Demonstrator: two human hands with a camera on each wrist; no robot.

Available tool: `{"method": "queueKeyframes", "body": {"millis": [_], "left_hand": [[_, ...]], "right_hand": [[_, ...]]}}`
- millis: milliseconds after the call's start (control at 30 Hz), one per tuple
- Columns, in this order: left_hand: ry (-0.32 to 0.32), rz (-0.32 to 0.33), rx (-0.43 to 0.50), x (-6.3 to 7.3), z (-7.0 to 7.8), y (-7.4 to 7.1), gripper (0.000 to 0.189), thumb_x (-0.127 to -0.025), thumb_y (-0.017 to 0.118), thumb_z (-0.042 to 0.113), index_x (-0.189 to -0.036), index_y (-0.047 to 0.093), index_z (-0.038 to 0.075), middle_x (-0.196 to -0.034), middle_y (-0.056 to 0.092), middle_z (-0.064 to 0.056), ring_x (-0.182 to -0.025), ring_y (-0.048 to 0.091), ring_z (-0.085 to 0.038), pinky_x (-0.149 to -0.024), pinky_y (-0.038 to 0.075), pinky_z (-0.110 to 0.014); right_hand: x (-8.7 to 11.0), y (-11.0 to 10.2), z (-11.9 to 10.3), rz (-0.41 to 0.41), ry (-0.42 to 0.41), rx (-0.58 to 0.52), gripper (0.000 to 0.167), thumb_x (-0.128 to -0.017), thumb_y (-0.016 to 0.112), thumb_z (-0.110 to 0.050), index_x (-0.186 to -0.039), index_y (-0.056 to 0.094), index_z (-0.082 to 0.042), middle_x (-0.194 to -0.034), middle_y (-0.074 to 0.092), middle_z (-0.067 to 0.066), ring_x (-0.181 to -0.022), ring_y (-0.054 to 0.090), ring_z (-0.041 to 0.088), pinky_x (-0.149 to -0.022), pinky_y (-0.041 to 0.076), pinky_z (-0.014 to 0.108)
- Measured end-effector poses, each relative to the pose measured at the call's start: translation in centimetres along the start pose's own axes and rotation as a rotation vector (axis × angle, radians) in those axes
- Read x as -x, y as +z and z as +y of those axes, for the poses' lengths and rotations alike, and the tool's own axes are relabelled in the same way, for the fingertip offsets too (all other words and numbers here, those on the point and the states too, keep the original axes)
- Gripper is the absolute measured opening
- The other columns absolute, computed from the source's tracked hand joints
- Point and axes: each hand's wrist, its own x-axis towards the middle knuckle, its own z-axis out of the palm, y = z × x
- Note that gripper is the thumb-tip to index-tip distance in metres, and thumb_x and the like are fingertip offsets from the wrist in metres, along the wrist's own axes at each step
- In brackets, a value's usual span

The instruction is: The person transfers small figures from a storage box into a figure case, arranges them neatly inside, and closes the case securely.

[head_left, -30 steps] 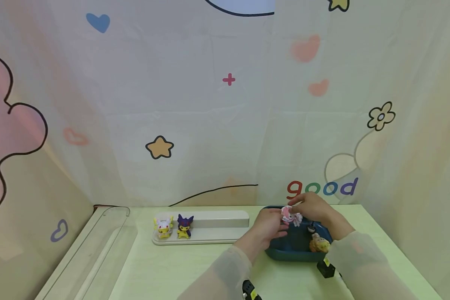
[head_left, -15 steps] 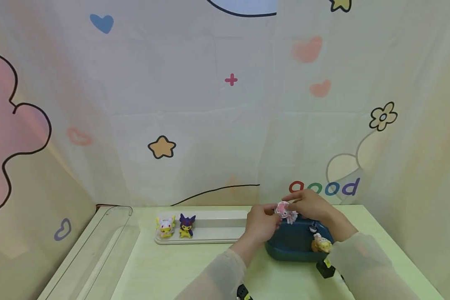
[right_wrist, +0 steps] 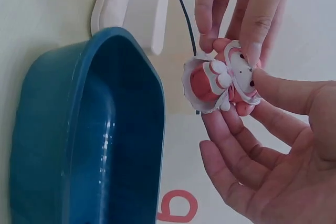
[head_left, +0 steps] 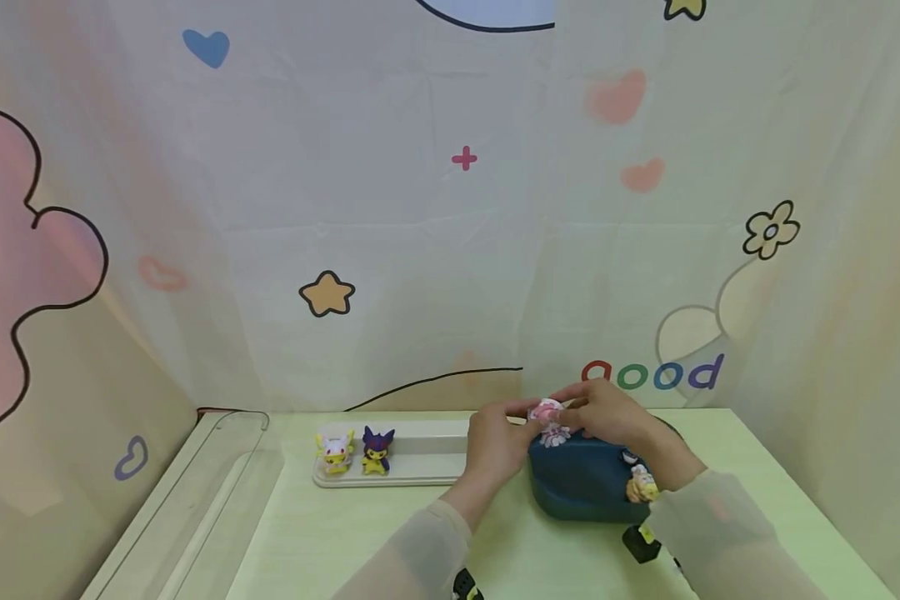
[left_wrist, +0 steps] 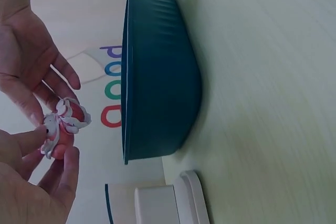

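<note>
Both hands pinch a pink and white figurine (head_left: 549, 423), held in the air over the left rim of the dark blue-green basin (head_left: 577, 487). In the right wrist view the figurine (right_wrist: 215, 82) has a white face, pink body and frilly white hem. My left hand (head_left: 492, 442) grips it from the left with thumb and fingertips. From the other side my right hand (head_left: 609, 414) holds it, thumb (right_wrist: 286, 92) against its head. A tan and yellow figurine (head_left: 641, 483) and a small dark one (head_left: 630, 457) lie in the basin, partly covered by the right wrist.
Left of the basin stands a white stepped display stand (head_left: 427, 467), bearing a white-and-yellow figurine (head_left: 335, 454) and a purple-eared yellow figurine (head_left: 376, 452). A clear plastic cover (head_left: 195, 500) lies at the far left. A patterned curtain (head_left: 390, 183) hangs behind the table.
The pink and white figurine has moved left and slightly up, from above the basin to its left rim. Both hands moved with it; the left fingers have closed in on it.
</note>
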Motion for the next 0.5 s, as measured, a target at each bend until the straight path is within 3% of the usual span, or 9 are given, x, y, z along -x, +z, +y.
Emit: {"method": "queueKeyframes", "body": {"millis": [200, 333, 500], "left_hand": [[0.053, -0.005, -0.008, 0.0, -0.4, -1.4, 0.027, -0.087, 0.083, 0.033, -0.113, 0.082, 0.024, -0.101, 0.079, 0.0, -0.072, 0.064, -0.005, -0.058, 0.049, -0.021], [0.111, -0.02, -0.046, 0.1, -0.8, -2.3, 0.028, -0.088, 0.082, 0.034, -0.114, 0.082, 0.025, -0.108, 0.079, 0.0, -0.076, 0.069, -0.004, -0.061, 0.052, -0.019], [0.132, -0.053, -0.06, 0.0, -1.6, -3.6, 0.025, -0.089, 0.081, 0.032, -0.113, 0.082, 0.026, -0.108, 0.079, 0.002, -0.08, 0.071, -0.007, -0.06, 0.054, -0.021]], "right_hand": [[-0.3, 0.8, -0.4, -0.006, -0.008, -0.017, 0.038, -0.099, 0.068, -0.018, -0.133, 0.067, -0.001, -0.113, 0.074, 0.017, -0.095, 0.072, 0.025, -0.088, 0.06, 0.046], [-0.6, 1.4, -0.6, -0.006, -0.025, -0.002, 0.037, -0.098, 0.069, -0.017, -0.132, 0.068, -0.002, -0.108, 0.074, 0.015, -0.093, 0.074, 0.026, -0.086, 0.06, 0.045], [-0.8, 2.1, -0.8, -0.015, -0.096, 0.033, 0.034, -0.099, 0.069, -0.016, -0.13, 0.068, -0.004, -0.103, 0.076, 0.012, -0.09, 0.072, 0.028, -0.085, 0.059, 0.046]]}}
